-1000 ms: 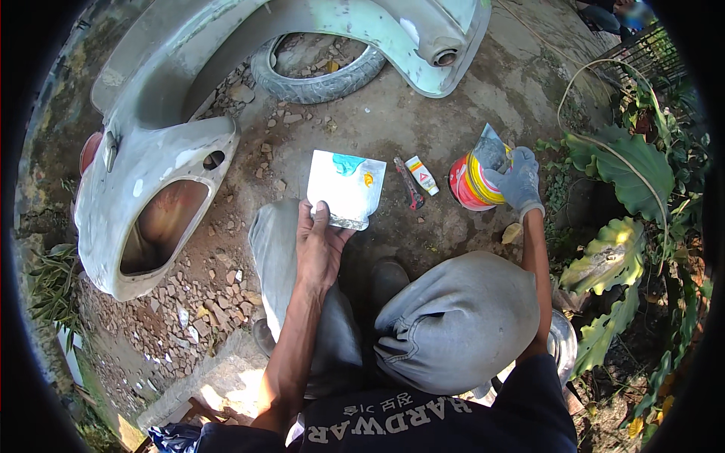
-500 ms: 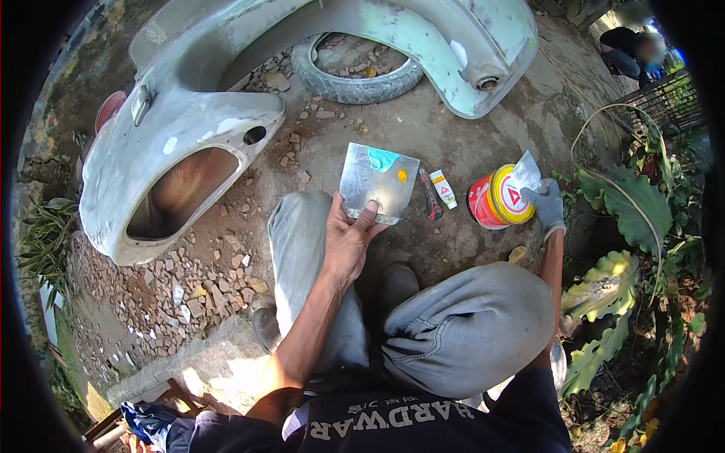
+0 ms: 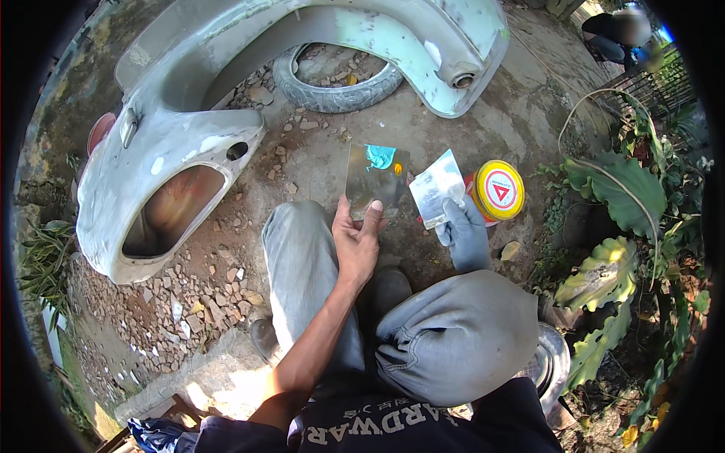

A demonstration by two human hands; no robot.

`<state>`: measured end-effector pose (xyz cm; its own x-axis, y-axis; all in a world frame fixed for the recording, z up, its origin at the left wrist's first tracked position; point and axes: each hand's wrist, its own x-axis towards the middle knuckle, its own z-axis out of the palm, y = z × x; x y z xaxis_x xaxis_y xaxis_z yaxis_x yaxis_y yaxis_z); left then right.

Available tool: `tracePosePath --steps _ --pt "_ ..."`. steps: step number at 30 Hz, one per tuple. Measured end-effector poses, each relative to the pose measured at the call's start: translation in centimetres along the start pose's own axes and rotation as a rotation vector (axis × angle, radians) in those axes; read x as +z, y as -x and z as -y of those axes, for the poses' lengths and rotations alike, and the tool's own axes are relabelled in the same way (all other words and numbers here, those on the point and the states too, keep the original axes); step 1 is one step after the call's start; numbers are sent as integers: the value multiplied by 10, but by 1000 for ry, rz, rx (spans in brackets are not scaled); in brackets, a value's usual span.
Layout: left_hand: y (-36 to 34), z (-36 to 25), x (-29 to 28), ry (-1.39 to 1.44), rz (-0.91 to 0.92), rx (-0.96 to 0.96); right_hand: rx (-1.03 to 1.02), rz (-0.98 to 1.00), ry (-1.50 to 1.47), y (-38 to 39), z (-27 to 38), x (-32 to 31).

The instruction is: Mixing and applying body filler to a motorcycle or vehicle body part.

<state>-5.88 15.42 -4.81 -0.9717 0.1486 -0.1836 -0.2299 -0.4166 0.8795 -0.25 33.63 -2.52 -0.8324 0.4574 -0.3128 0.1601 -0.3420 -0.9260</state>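
My bare left hand (image 3: 357, 241) grips the lower edge of a flat metal plate (image 3: 362, 185) carrying a smear of teal paste (image 3: 380, 156) and a small yellow dab (image 3: 397, 169). Just right of it, my right hand (image 3: 464, 235), in a grey glove, holds a shiny metal spreader (image 3: 436, 183) by its lower corner, tilted beside the plate. A red can (image 3: 498, 189) with a yellow lid sits on the ground behind and right of the right hand. Small items on the ground behind the spreader are mostly hidden.
A grey scooter body shell (image 3: 136, 196) fills the left and upper ground, a tyre (image 3: 332, 97) lying behind it. Stone rubble (image 3: 189, 309) spreads lower left. Leafy plants (image 3: 619, 204) and a cable line the right. Another person (image 3: 604, 34) is at the upper right.
My right hand has drawn the spreader away from the can toward the plate, uncovering the can's lid. The plate has shifted slightly right in view.
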Motion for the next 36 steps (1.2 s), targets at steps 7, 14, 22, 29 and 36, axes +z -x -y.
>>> tracePosePath --steps 7,14,22,29,36 --pt "13 -4 5 -79 59 -8 114 15 59 -3 -18 9" --pt "14 1 -4 -164 152 -5 142 25 29 -11 -16 19" --pt "4 -3 -20 -426 239 88 39 169 112 -24 -10 13" --pt "2 -24 -14 -734 208 113 -300 181 340 -30 1 25" --pt "6 -28 -3 -794 48 55 -830 264 944 -16 3 31"
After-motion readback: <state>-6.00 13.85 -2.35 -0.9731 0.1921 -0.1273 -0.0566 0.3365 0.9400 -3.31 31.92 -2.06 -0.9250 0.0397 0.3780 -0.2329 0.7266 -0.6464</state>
